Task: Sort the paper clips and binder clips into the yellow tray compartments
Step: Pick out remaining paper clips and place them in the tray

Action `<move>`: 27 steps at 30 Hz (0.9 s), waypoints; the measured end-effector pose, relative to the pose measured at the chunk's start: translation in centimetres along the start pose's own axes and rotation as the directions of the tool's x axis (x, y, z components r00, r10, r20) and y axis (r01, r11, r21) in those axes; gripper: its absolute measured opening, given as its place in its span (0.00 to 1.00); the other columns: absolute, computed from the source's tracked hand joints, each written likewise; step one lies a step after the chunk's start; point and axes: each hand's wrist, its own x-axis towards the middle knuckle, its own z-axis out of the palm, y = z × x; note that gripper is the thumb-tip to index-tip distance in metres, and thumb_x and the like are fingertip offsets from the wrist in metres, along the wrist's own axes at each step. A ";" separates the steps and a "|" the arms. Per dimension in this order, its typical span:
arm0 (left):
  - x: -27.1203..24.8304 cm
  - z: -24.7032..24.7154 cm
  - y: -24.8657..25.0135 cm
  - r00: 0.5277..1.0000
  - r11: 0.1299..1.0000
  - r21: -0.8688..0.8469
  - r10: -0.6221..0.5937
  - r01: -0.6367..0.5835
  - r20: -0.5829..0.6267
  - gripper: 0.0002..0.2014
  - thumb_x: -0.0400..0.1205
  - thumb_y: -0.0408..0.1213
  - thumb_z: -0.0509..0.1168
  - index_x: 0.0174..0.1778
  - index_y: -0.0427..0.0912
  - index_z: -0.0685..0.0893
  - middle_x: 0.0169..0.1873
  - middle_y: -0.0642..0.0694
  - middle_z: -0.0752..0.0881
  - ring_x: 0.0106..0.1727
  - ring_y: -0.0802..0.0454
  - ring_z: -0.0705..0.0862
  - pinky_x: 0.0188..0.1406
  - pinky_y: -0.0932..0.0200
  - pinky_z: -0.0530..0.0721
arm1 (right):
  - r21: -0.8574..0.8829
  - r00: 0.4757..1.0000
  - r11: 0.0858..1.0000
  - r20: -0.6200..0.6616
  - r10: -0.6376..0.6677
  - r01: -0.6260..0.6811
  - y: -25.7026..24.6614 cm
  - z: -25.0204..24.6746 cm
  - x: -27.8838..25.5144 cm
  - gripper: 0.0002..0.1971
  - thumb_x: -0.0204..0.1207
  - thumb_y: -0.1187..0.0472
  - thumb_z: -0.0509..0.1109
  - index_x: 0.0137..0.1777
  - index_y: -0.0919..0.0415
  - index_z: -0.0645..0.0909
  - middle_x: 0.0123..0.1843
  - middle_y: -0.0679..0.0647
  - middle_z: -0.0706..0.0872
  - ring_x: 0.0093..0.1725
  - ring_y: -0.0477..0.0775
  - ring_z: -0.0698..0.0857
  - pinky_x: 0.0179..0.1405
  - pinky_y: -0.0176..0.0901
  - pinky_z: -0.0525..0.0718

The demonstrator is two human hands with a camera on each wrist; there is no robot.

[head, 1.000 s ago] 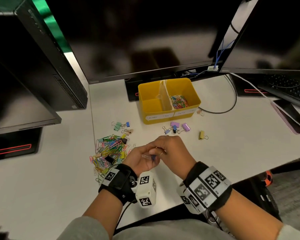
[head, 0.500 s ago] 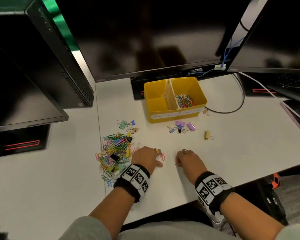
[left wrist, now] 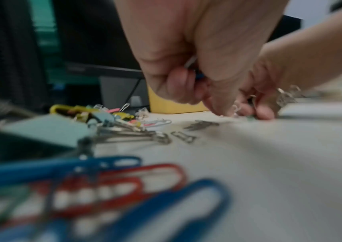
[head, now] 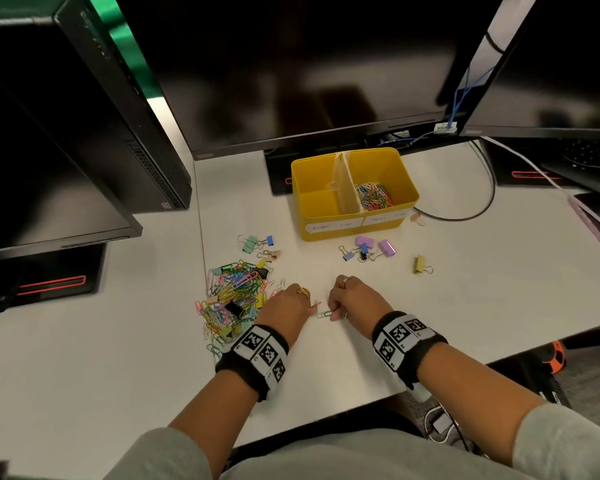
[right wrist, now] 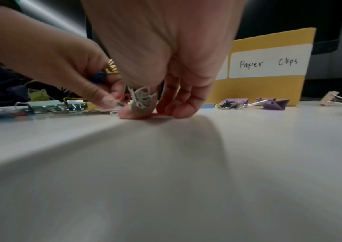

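White desk (head: 465, 323) under dark monitors (head: 309, 64): yellow tray (head: 355, 227) at the back edge, paper clips (head: 374, 195) in its right compartment. Clip pile (head: 234, 299) lies near the front edge. Left hand (head: 288, 306) curls around a blue clip (right wrist: 99, 77); right hand (head: 355, 299) fingertips pinch a silver clip (head: 324, 314) on the desk.

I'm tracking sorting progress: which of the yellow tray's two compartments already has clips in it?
The right-hand compartment of the yellow tray, labelled Paper Clips, holds a heap of coloured paper clips. The left one, across the divider, shows only bare yellow floor.
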 end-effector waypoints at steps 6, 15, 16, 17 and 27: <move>-1.3 -1.6 -1.5 0.971 0.625 -0.773 -0.231 0.105 -0.055 0.10 0.81 0.37 0.67 0.35 0.39 0.78 0.29 0.51 0.77 0.33 0.55 0.75 0.38 0.64 0.74 | -0.038 0.999 0.999 -0.034 -0.023 0.022 0.3 0.1 -0.4 0.09 0.76 0.72 0.57 0.43 0.64 0.79 0.35 0.48 0.73 0.37 0.49 0.82 0.41 0.29 0.77; -2.5 -1.2 -2.7 0.965 0.381 -0.912 -0.255 0.151 0.053 0.07 0.82 0.30 0.65 0.39 0.45 0.79 0.36 0.45 0.80 0.28 0.56 0.72 0.31 0.63 0.74 | -0.277 0.995 0.956 0.007 0.102 -0.096 0.7 -1.0 -0.8 0.15 0.75 0.77 0.57 0.60 0.70 0.75 0.62 0.67 0.79 0.61 0.64 0.80 0.61 0.49 0.78; -2.6 -1.0 -2.9 0.968 0.349 -0.925 -0.242 0.148 0.064 0.06 0.82 0.29 0.64 0.47 0.45 0.80 0.37 0.46 0.79 0.29 0.56 0.72 0.31 0.64 0.74 | -0.315 0.993 0.943 0.013 0.116 -0.106 0.5 -0.9 -0.8 0.15 0.75 0.77 0.56 0.61 0.70 0.74 0.62 0.67 0.79 0.61 0.64 0.79 0.60 0.49 0.77; -2.9 -0.7 -3.2 0.972 0.314 -0.938 -0.223 0.148 0.078 0.09 0.83 0.28 0.62 0.55 0.45 0.80 0.35 0.48 0.78 0.30 0.57 0.72 0.31 0.65 0.73 | -0.354 0.993 0.929 0.017 0.118 -0.104 0.3 -0.8 -0.8 0.16 0.75 0.77 0.56 0.61 0.69 0.73 0.63 0.67 0.78 0.62 0.64 0.79 0.60 0.48 0.77; -3.4 0.4 -3.3 0.927 -0.445 -0.881 -0.240 0.160 0.290 0.16 0.87 0.26 0.48 0.37 0.37 0.76 0.36 0.44 0.77 0.29 0.55 0.71 0.16 0.69 0.70 | -0.343 0.998 0.938 0.015 0.067 -0.058 -0.7 -0.2 -1.4 0.17 0.73 0.79 0.56 0.61 0.69 0.71 0.61 0.67 0.79 0.60 0.64 0.78 0.49 0.46 0.74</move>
